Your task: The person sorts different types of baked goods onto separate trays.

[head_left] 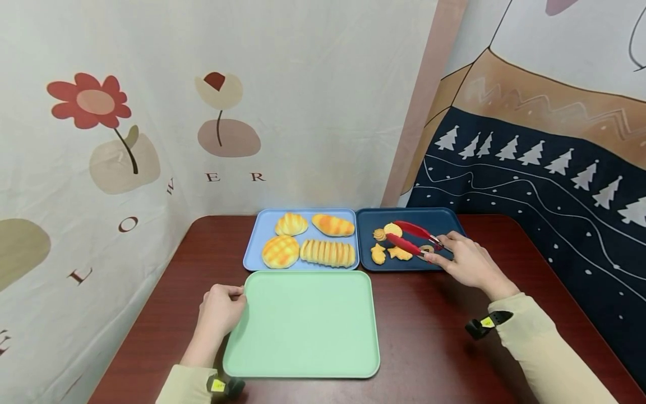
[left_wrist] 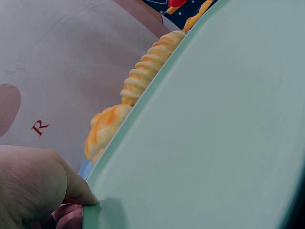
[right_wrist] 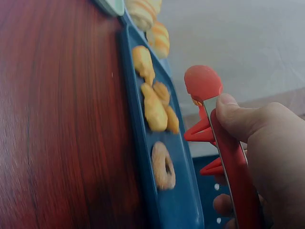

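In the head view, my left hand point(head_left: 222, 310) pinches the upper left edge of a light green tray point(head_left: 303, 325), thumb on top of the rim and fingers below. My right hand point(head_left: 471, 264) grips a pair of red-tipped tongs point(right_wrist: 236, 176) over the dark blue tray point(head_left: 434, 216). The tongs' arms are spread, their tips near a round yellow cookie point(head_left: 393, 229). Around it lie a swirl cookie point(head_left: 379, 234), a small animal-shaped one point(head_left: 378, 254) and a fish-shaped one point(head_left: 400, 253). Partly behind the tongs is a ring-shaped cookie point(right_wrist: 163, 167).
A light blue tray point(head_left: 250, 252) stands left of the dark blue one, behind the green tray. It bears a round bun point(head_left: 280, 252), a ridged loaf point(head_left: 328, 253) and two other breads. All sit on a dark red-brown table point(head_left: 419, 348), with printed cloth point(head_left: 323, 112) hanging behind.
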`<state>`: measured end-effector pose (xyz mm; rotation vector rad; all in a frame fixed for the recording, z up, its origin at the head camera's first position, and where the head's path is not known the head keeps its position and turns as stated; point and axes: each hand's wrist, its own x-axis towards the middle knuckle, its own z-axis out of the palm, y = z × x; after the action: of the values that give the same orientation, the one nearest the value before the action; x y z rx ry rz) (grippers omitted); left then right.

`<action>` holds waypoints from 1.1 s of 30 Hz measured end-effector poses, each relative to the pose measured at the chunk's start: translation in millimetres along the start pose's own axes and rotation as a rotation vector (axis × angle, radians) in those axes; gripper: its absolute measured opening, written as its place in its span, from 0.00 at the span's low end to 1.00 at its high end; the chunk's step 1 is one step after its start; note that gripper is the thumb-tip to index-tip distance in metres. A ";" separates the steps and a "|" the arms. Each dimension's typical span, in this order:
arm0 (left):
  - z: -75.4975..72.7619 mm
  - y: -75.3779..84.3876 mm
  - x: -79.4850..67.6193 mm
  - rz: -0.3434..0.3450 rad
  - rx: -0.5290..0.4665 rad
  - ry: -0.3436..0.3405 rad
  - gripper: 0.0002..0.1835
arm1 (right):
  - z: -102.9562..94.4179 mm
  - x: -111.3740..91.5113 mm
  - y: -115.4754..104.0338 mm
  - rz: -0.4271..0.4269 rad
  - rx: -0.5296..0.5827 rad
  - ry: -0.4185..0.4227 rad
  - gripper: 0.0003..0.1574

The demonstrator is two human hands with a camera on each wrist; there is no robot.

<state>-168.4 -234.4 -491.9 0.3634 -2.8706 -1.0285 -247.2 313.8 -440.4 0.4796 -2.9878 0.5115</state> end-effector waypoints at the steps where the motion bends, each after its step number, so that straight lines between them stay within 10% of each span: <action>1: -0.1 0.2 0.1 0.001 -0.001 -0.001 0.16 | -0.1 0.5 2.6 0.010 -0.002 -0.002 0.52; 33: -0.7 1.2 -1.9 0.026 0.013 0.016 0.15 | 6.3 3.4 49.9 0.163 0.002 -0.071 0.61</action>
<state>-166.7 -233.5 -490.6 0.3325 -2.8614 -0.9989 -266.4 355.4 -461.6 0.2603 -3.1115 0.5197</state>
